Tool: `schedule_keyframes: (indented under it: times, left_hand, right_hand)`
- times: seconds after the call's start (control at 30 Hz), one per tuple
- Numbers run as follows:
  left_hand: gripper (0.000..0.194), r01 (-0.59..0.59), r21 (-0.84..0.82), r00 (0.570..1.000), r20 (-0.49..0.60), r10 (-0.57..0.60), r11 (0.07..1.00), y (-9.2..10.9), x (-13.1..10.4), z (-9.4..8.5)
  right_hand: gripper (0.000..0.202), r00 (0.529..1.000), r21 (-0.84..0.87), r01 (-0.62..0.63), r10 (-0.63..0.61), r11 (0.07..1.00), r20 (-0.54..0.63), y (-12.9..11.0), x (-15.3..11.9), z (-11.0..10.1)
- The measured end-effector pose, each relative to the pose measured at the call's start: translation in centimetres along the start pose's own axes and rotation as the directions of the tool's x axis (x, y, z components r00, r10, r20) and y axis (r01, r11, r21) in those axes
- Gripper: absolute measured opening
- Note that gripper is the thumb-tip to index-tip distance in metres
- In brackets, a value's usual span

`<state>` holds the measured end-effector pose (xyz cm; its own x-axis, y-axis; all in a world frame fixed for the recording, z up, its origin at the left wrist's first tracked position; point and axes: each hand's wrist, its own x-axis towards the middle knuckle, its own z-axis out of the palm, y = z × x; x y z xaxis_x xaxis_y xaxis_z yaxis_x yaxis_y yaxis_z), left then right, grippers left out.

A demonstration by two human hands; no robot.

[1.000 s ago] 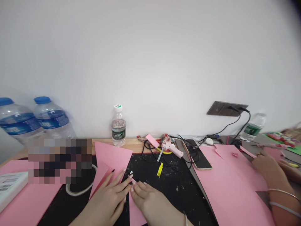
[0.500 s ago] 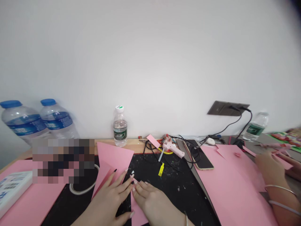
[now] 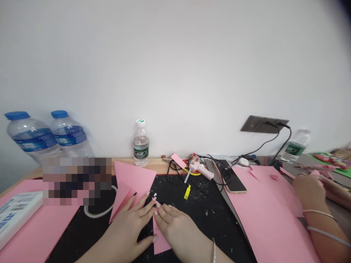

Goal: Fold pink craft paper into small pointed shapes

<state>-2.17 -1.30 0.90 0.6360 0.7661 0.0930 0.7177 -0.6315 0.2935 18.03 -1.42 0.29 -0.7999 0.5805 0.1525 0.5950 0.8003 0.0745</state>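
Note:
A strip of pink paper [image 3: 161, 245] lies on the black mat [image 3: 208, 226], partly covered by both hands. My left hand [image 3: 134, 221] rests flat with fingers stretched out, its fingertips on the strip's upper end. Beside it, my right hand [image 3: 178, 224] presses flat on the same strip, fingers extended and close together. The fingertips of the two hands nearly meet. Behind my left hand stands a folded sheet of pink paper [image 3: 137, 173], partly hidden by the fingers. A small white scrap [image 3: 155, 195] sits just past the fingertips.
Toward the wall lie a pink glue gun [image 3: 201, 168], a yellow tag [image 3: 187, 192], black cables and a phone [image 3: 233, 179]. A water bottle [image 3: 141, 148] stands behind. White box [image 3: 20, 215] at left; pink sheets [image 3: 263, 208] at right, near a co-worker's hand [image 3: 309, 191].
My hands stay pressed on the paper strip with hardly any movement. The view has shifted slightly. At right, the co-worker's hands have moved a little.

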Motion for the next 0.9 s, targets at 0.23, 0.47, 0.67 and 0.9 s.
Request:
schedule_keyframes:
  times: [0.23,0.47,0.67,0.9]
  left_hand:
    - [0.055,0.007,0.005,1.0,0.018,-0.007,1.0,0.0,0.0,0.2]
    - [0.06,0.039,-0.056,0.999,0.041,-0.036,0.998,-0.5,-0.1,1.0]
    - [0.062,0.097,-0.105,0.994,0.063,-0.091,0.99,-0.5,0.1,1.2]
    - [0.062,0.126,-0.131,0.991,0.065,-0.118,0.983,-0.4,0.3,0.5]
  right_hand:
    - [0.037,0.999,0.057,-0.008,0.005,0.998,0.055,0.0,-0.1,-0.4]
    - [0.051,0.987,0.301,-0.093,0.049,0.949,0.151,0.2,-0.3,-1.2]
    - [0.063,0.964,0.345,-0.236,0.172,0.909,0.204,-0.3,-0.1,0.0]
    - [0.062,0.958,0.336,-0.276,0.229,0.9,0.172,-0.8,-0.6,-1.4]
